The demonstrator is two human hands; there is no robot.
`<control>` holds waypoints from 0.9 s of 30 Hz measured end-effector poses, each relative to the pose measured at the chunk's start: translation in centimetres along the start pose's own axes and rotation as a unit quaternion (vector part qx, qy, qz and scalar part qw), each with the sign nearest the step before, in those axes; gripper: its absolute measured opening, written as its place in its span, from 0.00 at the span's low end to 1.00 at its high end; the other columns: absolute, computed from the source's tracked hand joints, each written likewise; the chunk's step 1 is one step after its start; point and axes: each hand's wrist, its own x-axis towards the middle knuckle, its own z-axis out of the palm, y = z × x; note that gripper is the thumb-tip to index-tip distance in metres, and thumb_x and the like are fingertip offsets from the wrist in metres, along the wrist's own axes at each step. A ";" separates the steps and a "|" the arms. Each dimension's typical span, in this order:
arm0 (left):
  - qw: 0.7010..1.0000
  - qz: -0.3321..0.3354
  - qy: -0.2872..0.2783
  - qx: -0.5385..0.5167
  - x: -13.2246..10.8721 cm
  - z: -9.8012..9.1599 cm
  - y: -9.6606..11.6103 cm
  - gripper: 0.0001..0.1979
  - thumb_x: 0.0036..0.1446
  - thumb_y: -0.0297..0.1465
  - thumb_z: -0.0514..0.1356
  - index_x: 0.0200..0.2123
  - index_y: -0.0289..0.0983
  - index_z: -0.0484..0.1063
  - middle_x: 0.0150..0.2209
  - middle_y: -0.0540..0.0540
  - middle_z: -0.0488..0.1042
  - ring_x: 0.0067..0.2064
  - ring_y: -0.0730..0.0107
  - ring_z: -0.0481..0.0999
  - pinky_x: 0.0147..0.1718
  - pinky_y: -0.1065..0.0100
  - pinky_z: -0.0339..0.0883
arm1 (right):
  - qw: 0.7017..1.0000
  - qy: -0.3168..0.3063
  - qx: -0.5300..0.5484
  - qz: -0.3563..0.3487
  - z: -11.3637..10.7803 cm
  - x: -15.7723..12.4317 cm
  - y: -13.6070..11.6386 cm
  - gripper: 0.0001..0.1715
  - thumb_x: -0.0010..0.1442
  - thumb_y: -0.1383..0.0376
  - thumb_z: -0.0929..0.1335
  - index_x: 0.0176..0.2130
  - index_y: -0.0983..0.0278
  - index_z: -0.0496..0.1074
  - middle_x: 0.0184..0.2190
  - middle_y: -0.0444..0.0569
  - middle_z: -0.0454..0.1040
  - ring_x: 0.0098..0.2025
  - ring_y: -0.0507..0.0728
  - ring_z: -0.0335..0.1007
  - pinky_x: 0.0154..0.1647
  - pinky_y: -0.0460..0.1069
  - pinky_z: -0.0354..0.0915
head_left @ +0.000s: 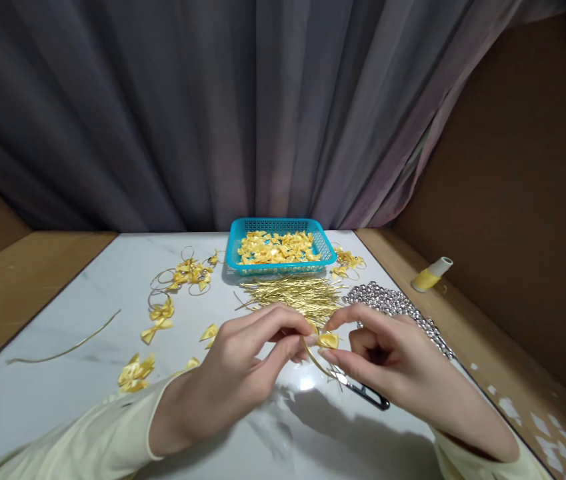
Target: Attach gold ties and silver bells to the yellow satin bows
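Observation:
Near the middle of the table, my left hand (250,360) pinches a yellow ribbon bow (328,341) together with a gold wire tie (320,365) that hangs down to the right. My right hand (387,350) is at the bow's right side, thumb and index finger curved around its edge; whether they press on it is hard to tell. Beneath the hands lie scissors with black handles (373,396). Just behind the hands is a pile of gold wire ties (297,293). Silver beads (387,300) are spread to the right, partly hidden by my right hand.
A blue basket (283,268) of yellow bows stands at the back. Bows with wire loops (190,272) lie to the left, others right of the basket. A single wire (70,350) lies far left. A yellow-wrapped roll (431,274) is on the right wooden ledge, with paper scraps nearer.

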 end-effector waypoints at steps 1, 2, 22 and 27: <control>1.000 0.001 -0.004 0.001 0.0 0.0 0.0 0.09 0.55 0.18 0.53 0.33 0.36 0.68 0.28 0.52 0.71 0.30 0.78 0.70 0.31 0.75 0.64 | 1.000 -0.003 -0.015 0.001 0.0 0.0 0.0 0.07 0.59 0.63 0.64 0.37 0.65 0.64 0.13 0.33 0.50 0.15 0.45 0.43 0.16 0.41 0.45; 1.000 0.000 -0.009 0.001 0.0 0.0 0.0 0.09 0.56 0.19 0.53 0.34 0.36 0.68 0.29 0.51 0.71 0.30 0.78 0.70 0.30 0.75 0.64 | 1.000 -0.006 -0.029 0.001 0.0 0.0 0.0 0.07 0.60 0.63 0.63 0.36 0.65 0.65 0.13 0.33 0.51 0.15 0.45 0.43 0.17 0.41 0.46; 0.984 -0.025 -0.177 0.007 0.9 -2.0 0.3 0.08 0.57 0.25 0.54 0.39 0.38 0.69 0.36 0.51 0.74 0.35 0.76 0.72 0.37 0.74 0.64 | 0.988 -0.131 -0.071 -0.049 -0.9 0.8 0.5 0.16 0.63 0.64 0.59 0.34 0.69 0.71 0.17 0.41 0.59 0.19 0.46 0.52 0.21 0.42 0.51; 0.970 -0.034 -0.240 0.006 1.6 -3.2 0.7 0.14 0.54 0.20 0.53 0.42 0.38 0.70 0.36 0.50 0.75 0.37 0.74 0.73 0.39 0.73 0.64 | 0.984 -0.135 -0.075 -0.089 -0.9 0.9 1.0 0.14 0.63 0.66 0.60 0.34 0.69 0.72 0.16 0.39 0.58 0.17 0.46 0.51 0.21 0.42 0.50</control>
